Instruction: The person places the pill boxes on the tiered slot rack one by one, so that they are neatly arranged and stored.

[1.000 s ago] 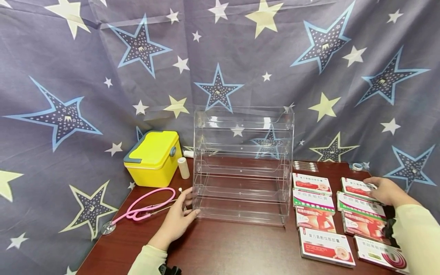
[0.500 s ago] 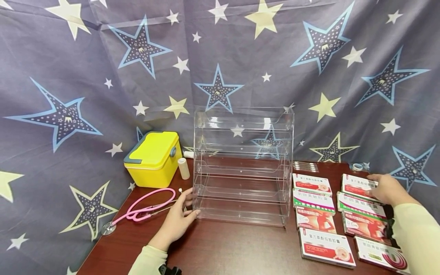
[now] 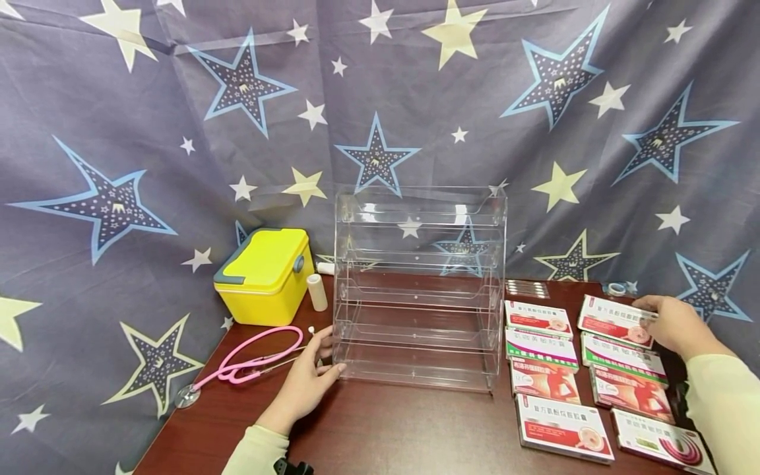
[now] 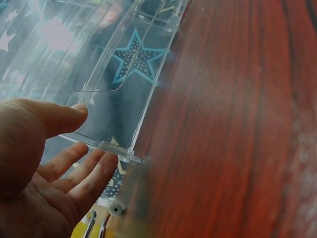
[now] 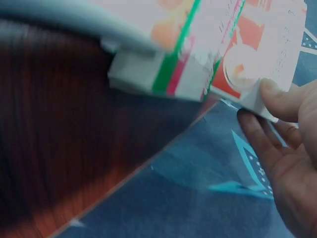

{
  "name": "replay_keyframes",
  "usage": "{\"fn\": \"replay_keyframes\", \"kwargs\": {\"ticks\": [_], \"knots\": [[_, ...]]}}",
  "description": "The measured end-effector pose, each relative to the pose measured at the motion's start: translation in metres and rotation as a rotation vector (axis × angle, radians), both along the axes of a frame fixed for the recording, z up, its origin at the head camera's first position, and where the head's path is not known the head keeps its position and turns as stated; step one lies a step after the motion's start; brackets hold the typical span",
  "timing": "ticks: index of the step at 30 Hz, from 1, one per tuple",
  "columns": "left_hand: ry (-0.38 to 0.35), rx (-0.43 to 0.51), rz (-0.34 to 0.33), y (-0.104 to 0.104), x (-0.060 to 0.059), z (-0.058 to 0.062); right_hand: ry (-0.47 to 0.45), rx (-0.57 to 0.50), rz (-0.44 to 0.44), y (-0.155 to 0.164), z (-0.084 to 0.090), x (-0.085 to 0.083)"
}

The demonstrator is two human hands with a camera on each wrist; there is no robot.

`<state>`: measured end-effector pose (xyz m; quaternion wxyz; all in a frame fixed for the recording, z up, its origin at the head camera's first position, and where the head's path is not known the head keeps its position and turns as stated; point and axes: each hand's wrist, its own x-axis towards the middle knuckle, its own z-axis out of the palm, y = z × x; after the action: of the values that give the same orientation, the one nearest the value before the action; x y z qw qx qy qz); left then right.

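Observation:
A clear acrylic tiered display rack (image 3: 415, 333) stands mid-table. My left hand (image 3: 301, 382) is at its lower left corner, thumb by the front edge and relaxed fingers along the side. In the left wrist view the thumb (image 4: 69, 119) and fingertips lie on either side of the clear panel's edge. My right hand (image 3: 677, 326) pinches the right end of a white and red medicine box (image 3: 614, 320), thumb on top and fingers beneath. That box tilts up at the back of the right column, close behind a green-striped medicine box (image 3: 623, 356).
Several other medicine boxes (image 3: 564, 425) lie in two columns on the right. A yellow case (image 3: 264, 274), a white roll (image 3: 317, 292) and a pink stethoscope (image 3: 237, 369) sit at left. Cotton swabs (image 3: 527, 287) and a tape roll (image 3: 616, 288) lie at the back near the star-patterned curtain (image 3: 415, 86).
The right hand has raised and tilted the white and red medicine box, shifting it slightly back and left. The left hand stays at the rack's corner.

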<state>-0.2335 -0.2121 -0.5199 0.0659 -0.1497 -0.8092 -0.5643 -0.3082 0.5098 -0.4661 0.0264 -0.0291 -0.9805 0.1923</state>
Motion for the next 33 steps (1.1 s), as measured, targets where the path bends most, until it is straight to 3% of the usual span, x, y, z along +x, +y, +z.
{"fn": "replay_keyframes", "kwargs": {"ticks": [7,11,16,24,28,33], "knots": [[-0.014,0.005,-0.004,-0.001,0.000,0.000,0.062,0.052,0.058,0.004,0.009,0.004],[-0.016,0.007,-0.004,-0.002,-0.001,-0.001,0.158,0.038,0.075,0.000,0.018,0.008],[-0.035,0.003,0.003,0.000,0.000,0.001,0.265,0.007,0.016,-0.015,0.039,0.014],[-0.032,0.012,-0.004,0.000,0.001,0.000,0.446,-0.075,-0.070,-0.058,0.104,0.029],[-0.034,0.013,-0.006,0.000,0.001,0.000,0.638,-0.162,-0.066,-0.085,0.143,0.031],[-0.029,0.008,0.002,0.000,0.001,0.000,0.831,-0.359,-0.014,-0.123,0.187,0.021]]}}
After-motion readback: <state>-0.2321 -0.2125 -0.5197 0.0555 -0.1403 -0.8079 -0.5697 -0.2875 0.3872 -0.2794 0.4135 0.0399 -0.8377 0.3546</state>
